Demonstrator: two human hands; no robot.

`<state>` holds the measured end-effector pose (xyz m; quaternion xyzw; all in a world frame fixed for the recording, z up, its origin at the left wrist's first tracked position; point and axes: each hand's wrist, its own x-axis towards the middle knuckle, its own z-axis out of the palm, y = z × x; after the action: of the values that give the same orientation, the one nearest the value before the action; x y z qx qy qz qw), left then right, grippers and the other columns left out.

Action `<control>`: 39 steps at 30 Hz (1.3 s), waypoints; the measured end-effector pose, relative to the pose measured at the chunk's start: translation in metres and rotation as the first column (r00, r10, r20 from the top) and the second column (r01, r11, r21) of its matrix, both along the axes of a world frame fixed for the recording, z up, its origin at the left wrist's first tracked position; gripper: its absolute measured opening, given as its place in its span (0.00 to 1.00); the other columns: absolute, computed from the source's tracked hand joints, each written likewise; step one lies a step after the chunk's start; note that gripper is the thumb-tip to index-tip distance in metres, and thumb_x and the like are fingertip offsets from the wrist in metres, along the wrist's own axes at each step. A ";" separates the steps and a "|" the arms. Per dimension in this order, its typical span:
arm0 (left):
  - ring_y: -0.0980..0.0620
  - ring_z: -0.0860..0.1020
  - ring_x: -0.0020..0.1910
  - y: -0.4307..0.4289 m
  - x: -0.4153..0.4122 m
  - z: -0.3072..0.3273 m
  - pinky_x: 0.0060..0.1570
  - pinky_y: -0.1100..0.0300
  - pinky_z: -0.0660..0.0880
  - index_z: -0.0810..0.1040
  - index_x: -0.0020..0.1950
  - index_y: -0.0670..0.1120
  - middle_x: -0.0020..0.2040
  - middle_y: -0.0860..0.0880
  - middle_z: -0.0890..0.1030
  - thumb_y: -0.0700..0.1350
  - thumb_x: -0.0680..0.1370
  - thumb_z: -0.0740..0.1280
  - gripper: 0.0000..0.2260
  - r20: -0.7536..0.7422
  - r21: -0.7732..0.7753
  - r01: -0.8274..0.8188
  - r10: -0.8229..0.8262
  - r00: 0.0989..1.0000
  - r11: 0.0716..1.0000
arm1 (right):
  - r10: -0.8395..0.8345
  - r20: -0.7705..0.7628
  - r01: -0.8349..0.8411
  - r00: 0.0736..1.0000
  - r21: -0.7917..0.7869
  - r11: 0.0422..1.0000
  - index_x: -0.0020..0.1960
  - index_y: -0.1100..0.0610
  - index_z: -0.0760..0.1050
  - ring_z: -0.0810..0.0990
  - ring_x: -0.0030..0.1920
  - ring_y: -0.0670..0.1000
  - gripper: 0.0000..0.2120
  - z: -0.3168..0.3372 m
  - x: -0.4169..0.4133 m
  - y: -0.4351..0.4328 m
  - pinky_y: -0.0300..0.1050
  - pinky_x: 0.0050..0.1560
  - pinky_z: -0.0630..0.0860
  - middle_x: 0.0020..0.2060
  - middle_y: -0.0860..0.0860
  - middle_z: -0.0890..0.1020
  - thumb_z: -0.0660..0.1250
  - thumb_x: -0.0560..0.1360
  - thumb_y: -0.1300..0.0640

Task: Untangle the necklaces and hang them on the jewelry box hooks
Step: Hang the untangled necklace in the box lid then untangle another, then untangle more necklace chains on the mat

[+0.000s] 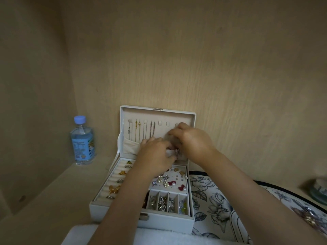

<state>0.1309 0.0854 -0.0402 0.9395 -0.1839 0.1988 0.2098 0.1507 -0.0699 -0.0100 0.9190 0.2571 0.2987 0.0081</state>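
Bench point(53, 191): wooden, walled in at the back and left.

Jewelry box point(166, 221): one, white, mid-bench, its back toward the rear edge. The lid point(177, 115) stands upright against the back wall. The base holds ring rolls on the left, an earring pad, and four small compartments at front right.

Floral-patterned item point(212, 200): one, touching the box's right side. Bag or tray, cannot tell.

Water bottle point(82, 142): one, at the back-left corner, well apart from the box.

Left hand point(155, 152): fingers curled at the lid's lower edge. It appears to pinch the silver necklace point(177, 151), of which only a small bright bunch shows between the two hands.

Right hand point(192, 140): fingers bunched and raised to the lid's right end. What they pinch is hidden, so I cannot tell.

Hung chains point(137, 129): three counted, one gold and two silvery, all in the lid's left half.

Hooks point(160, 123): seven tabs visible, four of them bare. Any further ones behind the right hand are unseen.

Handling, as a judgement: the chain is very light, limp and slippery, and it kinks or re-knots easily. A sharp tug could snap a fine link. Take hold close to the clasp, let the pendant hang free, and loop it over a bare hook.
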 end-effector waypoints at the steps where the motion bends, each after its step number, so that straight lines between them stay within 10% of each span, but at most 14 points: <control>1: 0.51 0.71 0.56 0.000 0.000 0.000 0.59 0.53 0.63 0.79 0.54 0.57 0.48 0.56 0.76 0.56 0.76 0.65 0.09 -0.002 0.001 0.001 -0.001 1.000 1.000 | 0.036 0.013 -0.036 0.999 0.078 0.996 0.54 0.54 0.82 0.81 0.38 0.57 0.11 -0.001 -0.003 -0.002 0.51 0.32 0.78 0.47 0.52 0.80 0.71 0.72 0.62; 4: 0.52 0.70 0.59 0.002 0.000 0.001 0.61 0.52 0.62 0.78 0.60 0.58 0.53 0.56 0.76 0.55 0.77 0.66 0.12 -0.034 -0.001 0.015 -0.015 0.999 1.000 | -0.002 0.092 -0.014 0.996 0.170 0.985 0.45 0.55 0.82 0.81 0.35 0.55 0.04 -0.007 -0.019 -0.009 0.45 0.30 0.75 0.40 0.50 0.80 0.73 0.72 0.56; 8: 0.52 0.69 0.62 0.004 -0.001 0.002 0.66 0.53 0.62 0.76 0.65 0.56 0.60 0.54 0.77 0.46 0.78 0.65 0.16 -0.060 0.016 0.050 -0.049 0.997 0.999 | -0.281 -0.003 0.280 0.960 0.112 0.954 0.48 0.50 0.81 0.81 0.38 0.51 0.17 -0.022 -0.033 -0.001 0.41 0.33 0.72 0.38 0.48 0.83 0.69 0.72 0.37; 14: 0.51 0.69 0.62 0.007 -0.003 0.003 0.67 0.53 0.63 0.76 0.65 0.55 0.60 0.53 0.77 0.44 0.78 0.64 0.16 -0.068 0.005 0.058 -0.058 0.996 0.998 | -0.245 -0.219 0.300 0.944 0.270 0.915 0.53 0.50 0.84 0.81 0.40 0.52 0.08 -0.025 -0.026 0.003 0.41 0.36 0.74 0.41 0.50 0.85 0.67 0.77 0.56; 19: 0.51 0.70 0.61 0.006 -0.001 0.002 0.66 0.52 0.65 0.77 0.62 0.55 0.58 0.53 0.77 0.47 0.78 0.64 0.13 -0.075 -0.016 0.072 -0.073 0.995 0.997 | -0.134 -0.002 0.120 0.991 0.459 0.880 0.50 0.53 0.85 0.84 0.39 0.53 0.07 -0.008 -0.019 -0.003 0.48 0.40 0.81 0.40 0.51 0.86 0.71 0.75 0.60; 27: 0.51 0.69 0.61 0.007 0.000 0.001 0.66 0.51 0.65 0.77 0.63 0.54 0.58 0.53 0.77 0.48 0.79 0.64 0.13 -0.085 -0.037 0.069 -0.072 0.994 0.997 | -0.151 0.090 0.150 0.984 0.025 0.988 0.38 0.52 0.81 0.78 0.29 0.54 0.06 -0.008 -0.001 -0.002 0.43 0.26 0.73 0.33 0.48 0.79 0.73 0.66 0.62; 31: 0.50 0.69 0.60 0.005 0.001 0.001 0.65 0.51 0.66 0.77 0.63 0.54 0.58 0.52 0.77 0.47 0.78 0.64 0.14 -0.090 -0.027 0.063 -0.066 0.994 0.998 | -0.081 -0.127 0.067 0.989 -0.112 0.991 0.52 0.49 0.81 0.80 0.40 0.53 0.09 -0.010 -0.012 -0.005 0.43 0.34 0.72 0.45 0.48 0.80 0.64 0.75 0.56; 39: 0.51 0.70 0.60 0.006 0.000 0.001 0.63 0.52 0.68 0.77 0.63 0.54 0.57 0.52 0.77 0.49 0.79 0.64 0.14 -0.062 -0.033 0.069 -0.070 0.996 0.997 | 0.067 -0.281 0.014 0.957 0.277 0.961 0.59 0.51 0.82 0.79 0.51 0.47 0.15 -0.003 -0.027 -0.016 0.45 0.52 0.77 0.53 0.47 0.82 0.66 0.74 0.61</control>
<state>0.1313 0.0911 -0.0388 0.9350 -0.2066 0.1643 0.2369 0.1233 -0.0862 -0.0131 0.9412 0.2236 0.1947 -0.1618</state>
